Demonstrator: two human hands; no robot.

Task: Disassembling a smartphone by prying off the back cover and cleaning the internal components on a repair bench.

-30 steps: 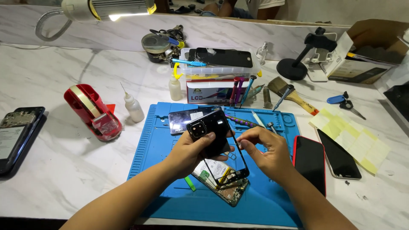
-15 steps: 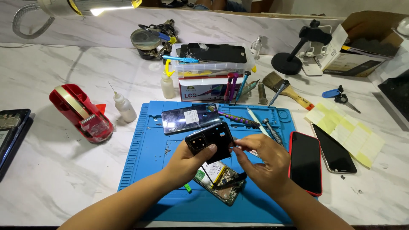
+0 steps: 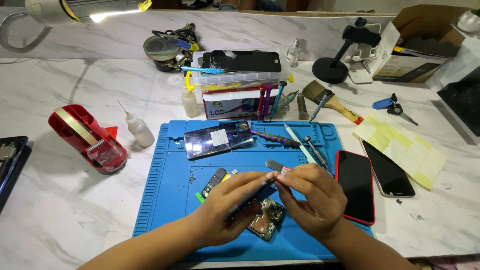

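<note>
Both hands meet over the lower middle of the blue mat (image 3: 165,200), which lies on the marble bench (image 3: 65,210). The left hand (image 3: 227,207) is closed around a thin dark phone panel (image 3: 250,199), seen almost edge-on; its long axis runs from about 7 o'clock, deep in the palm, up to about 1 o'clock, where its upper end meets the fingertips of the right hand (image 3: 312,200). The right hand is also closed, with thumb and forefinger pinching at that upper end, so the panel lies at 9 o'clock from the right hand and both hands touch it. I cannot tell if the right fingers hold only the panel edge or also some small tool. Just under the hands an opened phone body (image 3: 267,220) with bare circuit parts rests on the mat, partly hidden; it shows at 5 o'clock from the left hand. At 12 o'clock from the hands lies another phone back with a white sticker (image 3: 219,138). At 3 o'clock from the right hand, just beside it, a red-edged phone (image 3: 356,186) lies face up. A red tape dispenser (image 3: 87,140) stands well apart at 9 o'clock.
</note>
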